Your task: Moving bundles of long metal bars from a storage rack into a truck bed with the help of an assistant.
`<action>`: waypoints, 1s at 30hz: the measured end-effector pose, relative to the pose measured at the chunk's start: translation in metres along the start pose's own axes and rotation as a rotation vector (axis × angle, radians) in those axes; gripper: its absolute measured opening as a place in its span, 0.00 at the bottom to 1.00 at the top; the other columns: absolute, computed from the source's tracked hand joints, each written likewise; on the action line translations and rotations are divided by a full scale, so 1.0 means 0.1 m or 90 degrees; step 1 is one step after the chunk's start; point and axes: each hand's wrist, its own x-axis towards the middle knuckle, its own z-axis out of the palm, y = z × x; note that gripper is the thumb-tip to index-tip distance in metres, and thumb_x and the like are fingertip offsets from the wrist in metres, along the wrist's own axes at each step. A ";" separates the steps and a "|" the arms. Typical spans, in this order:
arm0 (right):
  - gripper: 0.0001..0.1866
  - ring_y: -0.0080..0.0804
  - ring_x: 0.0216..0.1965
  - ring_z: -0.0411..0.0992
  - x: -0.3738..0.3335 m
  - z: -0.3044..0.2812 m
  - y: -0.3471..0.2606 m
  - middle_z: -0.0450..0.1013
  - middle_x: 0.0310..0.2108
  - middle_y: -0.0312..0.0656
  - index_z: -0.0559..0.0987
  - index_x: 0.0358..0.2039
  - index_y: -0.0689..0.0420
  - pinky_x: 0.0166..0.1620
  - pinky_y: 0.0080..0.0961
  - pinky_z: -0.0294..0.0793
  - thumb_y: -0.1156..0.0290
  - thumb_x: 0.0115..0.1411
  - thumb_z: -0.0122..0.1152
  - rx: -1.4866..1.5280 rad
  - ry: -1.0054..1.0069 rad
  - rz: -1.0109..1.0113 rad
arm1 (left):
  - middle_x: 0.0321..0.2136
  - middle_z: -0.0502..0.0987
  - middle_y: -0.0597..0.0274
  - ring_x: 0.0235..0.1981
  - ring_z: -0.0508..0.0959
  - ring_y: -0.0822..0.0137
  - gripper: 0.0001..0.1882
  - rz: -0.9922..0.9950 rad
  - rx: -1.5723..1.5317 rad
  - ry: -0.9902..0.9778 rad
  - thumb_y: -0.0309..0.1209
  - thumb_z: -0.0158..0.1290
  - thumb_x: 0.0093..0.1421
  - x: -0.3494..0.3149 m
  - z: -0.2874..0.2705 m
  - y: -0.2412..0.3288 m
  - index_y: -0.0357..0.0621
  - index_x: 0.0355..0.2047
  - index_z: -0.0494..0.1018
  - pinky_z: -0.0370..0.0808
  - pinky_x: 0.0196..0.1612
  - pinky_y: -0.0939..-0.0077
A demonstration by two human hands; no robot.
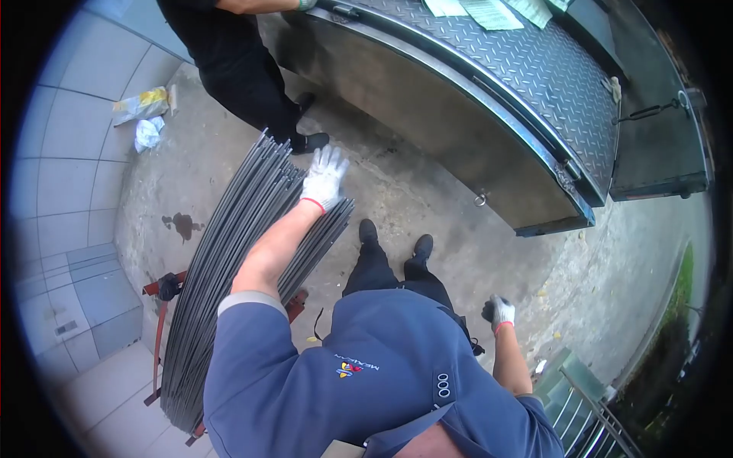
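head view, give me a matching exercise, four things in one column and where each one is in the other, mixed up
1. white-gloved left hand
2. white-gloved right hand
3. crumpled yellow and white bags
4. green paper sheets

a. on the grey diamond-plate metal top
b. on the bundle of long grey metal rods
c. on the concrete floor by the tiled wall
d. free, closed, beside the person's leg

Pairs: 1-b, 2-d, 3-c, 4-a

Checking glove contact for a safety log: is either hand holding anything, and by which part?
The left hand rests on the upper end of the bundle of long metal rods; a closed grip cannot be told. The right hand holds nothing.
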 end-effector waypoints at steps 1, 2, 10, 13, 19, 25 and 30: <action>0.17 0.43 0.24 0.79 -0.08 -0.02 0.11 0.78 0.29 0.47 0.79 0.47 0.62 0.28 0.43 0.83 0.66 0.62 0.68 0.001 -0.012 0.037 | 0.71 0.61 0.40 0.74 0.55 0.37 0.41 0.006 0.016 0.043 0.38 0.65 0.52 0.03 0.08 -0.14 0.44 0.66 0.69 0.45 0.78 0.42; 0.17 0.43 0.24 0.79 -0.13 -0.02 0.20 0.78 0.29 0.47 0.79 0.47 0.62 0.28 0.43 0.83 0.66 0.62 0.68 -0.002 -0.011 0.044 | 0.70 0.61 0.40 0.74 0.56 0.37 0.40 0.010 0.032 0.086 0.36 0.64 0.52 0.06 0.16 -0.26 0.44 0.66 0.69 0.46 0.77 0.42; 0.21 0.41 0.27 0.81 -0.41 0.60 0.14 0.80 0.31 0.48 0.79 0.51 0.65 0.32 0.40 0.85 0.65 0.62 0.70 -0.022 -0.052 0.096 | 0.60 0.74 0.45 0.67 0.69 0.43 0.26 0.066 -0.073 0.005 0.34 0.60 0.55 0.31 0.06 -0.44 0.39 0.54 0.77 0.63 0.71 0.52; 0.19 0.37 0.29 0.81 -0.40 0.87 -0.25 0.81 0.33 0.47 0.80 0.50 0.64 0.34 0.37 0.86 0.66 0.63 0.69 -0.077 -0.120 -0.019 | 0.52 0.82 0.49 0.62 0.76 0.50 0.18 0.094 -0.012 -0.065 0.35 0.53 0.59 0.59 0.18 -0.40 0.42 0.45 0.84 0.70 0.65 0.56; 0.19 0.36 0.31 0.82 -0.44 1.00 -0.79 0.82 0.36 0.46 0.79 0.53 0.62 0.36 0.34 0.86 0.66 0.65 0.68 -0.069 -0.119 -0.115 | 0.47 0.86 0.52 0.49 0.86 0.52 0.19 0.048 0.054 -0.366 0.36 0.50 0.63 0.58 0.23 -0.50 0.48 0.45 0.87 0.81 0.51 0.56; 0.15 0.34 0.27 0.80 -0.43 0.81 -0.34 0.81 0.32 0.45 0.81 0.47 0.63 0.32 0.33 0.84 0.67 0.64 0.67 -0.105 -0.091 -0.039 | 0.44 0.86 0.49 0.47 0.86 0.50 0.23 0.079 0.022 -0.317 0.45 0.45 0.67 0.35 0.13 -0.47 0.45 0.42 0.87 0.79 0.53 0.54; 0.14 0.36 0.25 0.79 -0.58 0.67 0.05 0.80 0.29 0.44 0.82 0.44 0.64 0.30 0.36 0.84 0.68 0.63 0.68 -0.103 -0.080 0.035 | 0.42 0.87 0.50 0.47 0.85 0.48 0.26 0.079 0.023 -0.269 0.50 0.45 0.69 0.20 0.18 -0.53 0.46 0.38 0.87 0.78 0.54 0.54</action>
